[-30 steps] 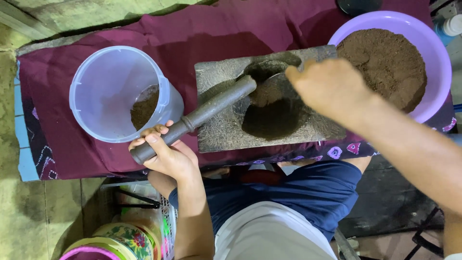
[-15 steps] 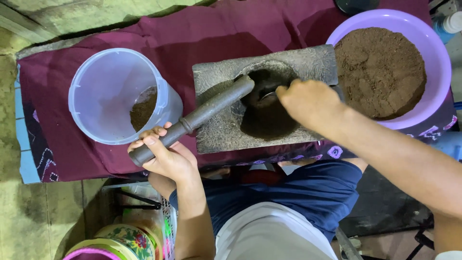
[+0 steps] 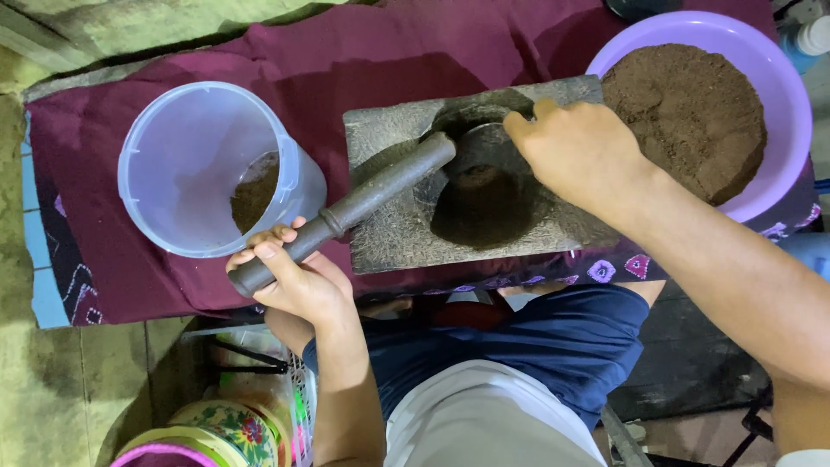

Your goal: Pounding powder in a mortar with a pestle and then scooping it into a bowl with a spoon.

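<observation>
At the left end of the desk, on the maroon cloth that covers it, stands my clear plastic tub, tipped a little toward me with a small heap of brown powder low against its right wall. Just beside it, at the near edge, my left hand has a closed grip around the lower end of the dark stone pestle, fingers wrapped over the shaft and thumb underneath; the pestle slants up and to the right so its head rests on the rim of the hollow in the grey stone mortar slab. That slab sits in the middle of the desk, and the hollow holds a dark mound of ground powder. To do this well, I judge I should keep the pestle steady and out of the way of the hollow, so nothing is knocked over the edge, and work the powder gently inward with small strokes rather than sweeping it wide. My right hand reaches in from the right over the far rim of the hollow, its grip loosely curled, fingertips down by the powder; I cannot tell whether it pinches any. At the far right corner sits the purple basin, piled with the same brown powder, touching or just beside the slab's right end.
</observation>
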